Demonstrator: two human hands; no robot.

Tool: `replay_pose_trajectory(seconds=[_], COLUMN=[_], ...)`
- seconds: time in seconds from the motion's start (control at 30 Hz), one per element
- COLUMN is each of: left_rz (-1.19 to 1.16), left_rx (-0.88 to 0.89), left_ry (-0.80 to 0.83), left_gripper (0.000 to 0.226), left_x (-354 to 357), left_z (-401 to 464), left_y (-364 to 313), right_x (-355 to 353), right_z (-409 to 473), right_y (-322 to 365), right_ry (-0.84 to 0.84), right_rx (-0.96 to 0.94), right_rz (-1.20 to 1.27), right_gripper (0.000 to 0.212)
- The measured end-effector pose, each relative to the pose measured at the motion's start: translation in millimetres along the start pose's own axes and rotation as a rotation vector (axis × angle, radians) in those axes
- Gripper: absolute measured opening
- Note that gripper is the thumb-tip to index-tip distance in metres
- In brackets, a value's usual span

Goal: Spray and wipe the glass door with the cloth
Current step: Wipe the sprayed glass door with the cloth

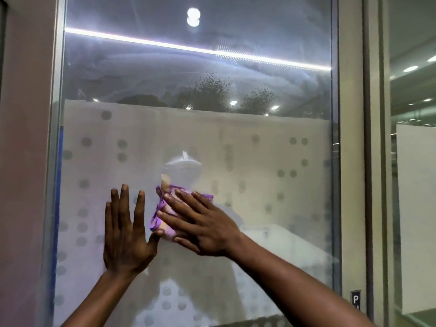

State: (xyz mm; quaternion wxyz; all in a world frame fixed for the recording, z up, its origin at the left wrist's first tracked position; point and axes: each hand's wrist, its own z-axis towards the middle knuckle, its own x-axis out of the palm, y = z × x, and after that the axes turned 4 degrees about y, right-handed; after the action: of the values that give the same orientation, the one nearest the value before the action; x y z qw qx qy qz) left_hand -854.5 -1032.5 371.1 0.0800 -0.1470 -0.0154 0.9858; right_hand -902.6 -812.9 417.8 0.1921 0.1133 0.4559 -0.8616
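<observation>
Glass door (259,142): two hands, one cloth (162,208)

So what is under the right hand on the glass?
A crumpled purple cloth, pressed to the glass door by the right hand. Its middle part is covered by the hand's fingers.

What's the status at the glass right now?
Left hand flat on glass door. Right hand presses purple cloth on frosted band. Spray droplets above, unwiped. Nothing in the way.

Dim scene; ceiling-light glare streaks the glass door (165,74).
</observation>
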Motion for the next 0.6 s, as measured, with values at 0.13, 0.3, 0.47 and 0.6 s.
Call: replay_pose_trajectory(seconds=[0.13, 0.3, 0.47, 0.6], left_rz=[-0.026, 0.011, -0.012, -0.056], left_rx=[-0.012, -0.029, -0.028, -0.016], left_ry=[0.033, 0.068, 0.045, 0.017], left_gripper=[0.095, 0.093, 0.092, 0.091], left_x=[-2, 0, 2, 0], left_z=[0, 2, 1, 0], left_y=[-2, -4, -3, -2], right_x=[-10, -25, -21, -9], right_z=[-12, -25, 15, 45], right_y=[-60, -128, -98, -28], right_ry=[-0.168, -0.483, -0.536, -0.263], right_rx=[0.280, 1.257, 1.208, 0.476], right_rz=[-0.009, 0.135, 0.092, 0.096], right_gripper=[0.060, 0.065, 0.060, 0.060])
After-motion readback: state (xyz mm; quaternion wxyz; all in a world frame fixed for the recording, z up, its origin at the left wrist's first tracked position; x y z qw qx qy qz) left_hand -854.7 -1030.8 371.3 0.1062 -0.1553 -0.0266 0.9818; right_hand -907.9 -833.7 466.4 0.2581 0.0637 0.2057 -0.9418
